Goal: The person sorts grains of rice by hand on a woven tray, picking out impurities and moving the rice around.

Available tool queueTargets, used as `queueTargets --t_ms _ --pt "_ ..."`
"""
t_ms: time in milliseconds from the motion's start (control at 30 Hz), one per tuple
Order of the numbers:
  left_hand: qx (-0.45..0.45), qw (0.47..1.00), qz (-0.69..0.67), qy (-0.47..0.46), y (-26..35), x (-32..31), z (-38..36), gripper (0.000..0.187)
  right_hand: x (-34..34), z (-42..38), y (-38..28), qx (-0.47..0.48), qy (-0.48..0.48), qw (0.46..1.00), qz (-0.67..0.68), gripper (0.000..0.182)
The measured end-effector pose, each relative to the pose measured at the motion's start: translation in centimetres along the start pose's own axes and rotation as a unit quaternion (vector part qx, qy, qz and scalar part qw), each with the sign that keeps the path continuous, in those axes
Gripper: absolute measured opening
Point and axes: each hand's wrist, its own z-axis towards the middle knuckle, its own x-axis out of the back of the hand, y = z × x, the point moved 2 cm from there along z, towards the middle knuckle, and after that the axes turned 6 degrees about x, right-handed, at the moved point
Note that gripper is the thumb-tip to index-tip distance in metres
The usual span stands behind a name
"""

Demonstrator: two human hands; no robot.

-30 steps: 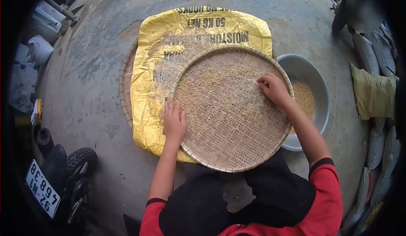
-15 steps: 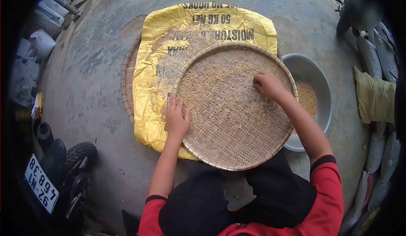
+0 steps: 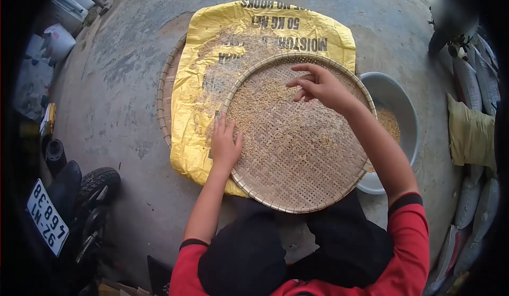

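Note:
A round woven bamboo winnowing tray point(image 3: 318, 187) rests near my knees, with unhusked grain point(image 3: 252, 110) scattered mostly over its left and middle. My left hand point(image 3: 225, 142) lies on the tray's left rim, fingers stretched out flat. Above the far part of the tray is my right hand point(image 3: 318, 86), its fingers apart and nothing visible in them. Beneath the tray spreads a yellow printed sack point(image 3: 192, 147) with husk-like bits on it. A second woven tray point(image 3: 165, 86) shows under the sack's left edge.
At the right stands a grey metal basin point(image 3: 407, 113) with grain point(image 3: 389, 123) in it, partly under the tray's rim. Filled sacks point(image 3: 469, 131) line the right side. A motorbike wheel point(image 3: 101, 187) and number plate point(image 3: 47, 216) are at lower left, a white bucket point(image 3: 59, 42) at upper left.
My right hand has risen from the grain on the tray's right, moved left and farther away, and its fingers have opened. My left hand stays on the rim. The view has shifted slightly.

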Motion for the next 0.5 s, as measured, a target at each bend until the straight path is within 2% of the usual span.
queueTargets --t_ms 33,100,133,200,267,333,367,433,500 --pt "-0.002 1.000 0.003 0.002 -0.1 -0.1 0.0 0.040 -0.3 0.2 0.0 0.002 0.000 1.000 0.003 0.025" --pt "-0.005 1.000 0.008 0.007 0.1 0.1 0.1 0.040 -0.7 0.7 -0.3 0.090 0.025 0.994 0.061 0.036" --pt "-0.008 1.000 0.001 0.010 0.2 0.1 0.1 0.040 -0.6 0.9 0.3 0.092 0.025 0.993 0.062 0.036" --pt "-0.009 1.000 -0.007 0.011 0.1 0.2 0.1 0.039 0.8 0.7 2.9 0.077 0.051 0.987 -0.129 0.034" --pt "-0.008 1.000 -0.017 0.002 0.0 0.1 0.1 0.040 2.1 0.0 5.4 0.055 0.049 0.989 -0.132 0.031" --pt "-0.005 1.000 -0.017 0.001 0.1 0.1 0.0 0.040 3.1 -1.1 6.9 -0.005 0.066 0.987 -0.146 0.025" --pt "-0.004 1.000 -0.014 0.002 0.1 0.1 0.0 0.040 3.6 -1.4 7.9 -0.006 0.065 0.987 -0.148 0.025" --pt "-0.002 1.000 -0.009 0.004 0.0 0.0 0.1 0.040 4.6 -2.0 9.2 0.029 0.106 0.960 -0.257 0.018" --pt "-0.002 1.000 -0.003 0.004 0.0 0.1 0.1 0.040 4.9 -2.8 8.8 0.027 0.111 0.950 -0.290 0.016"
